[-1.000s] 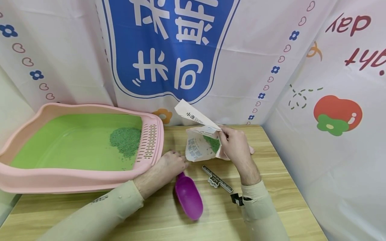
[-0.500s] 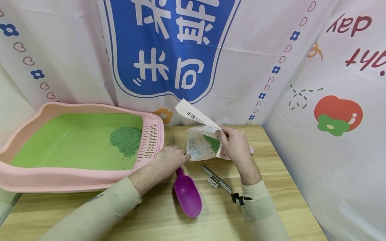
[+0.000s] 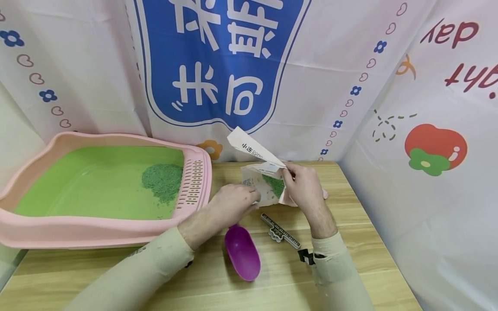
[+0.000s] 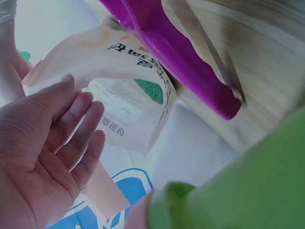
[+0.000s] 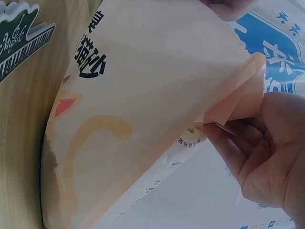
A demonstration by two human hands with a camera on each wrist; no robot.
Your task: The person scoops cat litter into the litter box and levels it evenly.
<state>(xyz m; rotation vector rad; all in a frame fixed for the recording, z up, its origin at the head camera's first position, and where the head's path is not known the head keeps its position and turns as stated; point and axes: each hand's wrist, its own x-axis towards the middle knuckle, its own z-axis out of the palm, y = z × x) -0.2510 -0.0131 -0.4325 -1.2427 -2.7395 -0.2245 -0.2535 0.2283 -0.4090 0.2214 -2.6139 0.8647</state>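
A paper bag point(image 3: 264, 190) of green cat litter point(image 3: 275, 185) lies on the table, its opened top edge standing up. My right hand point(image 3: 305, 185) pinches that edge between thumb and fingers; the right wrist view shows the grip on the folded paper point(image 5: 228, 109). At the bag's left side is my left hand point(image 3: 235, 199), with loosely bent fingers and nothing in them in the left wrist view. Whether it touches the bag I cannot tell. Below that hand lies a purple scoop point(image 3: 243, 255), its handle point(image 4: 190, 71) partly hidden in the head view.
A pink litter box point(image 3: 116, 231) with a green floor stands at the left, a pile of green litter point(image 3: 163, 179) near its slotted step point(image 3: 192, 181). A ruler-like clip point(image 3: 280, 231) marked like piano keys lies right of the scoop. Printed cloth walls rise behind and at the right.
My left hand has moved right and slightly up, away from the scoop's handle to the bag's side. The right hand keeps its hold on the paper. The scoop shifted very slightly.
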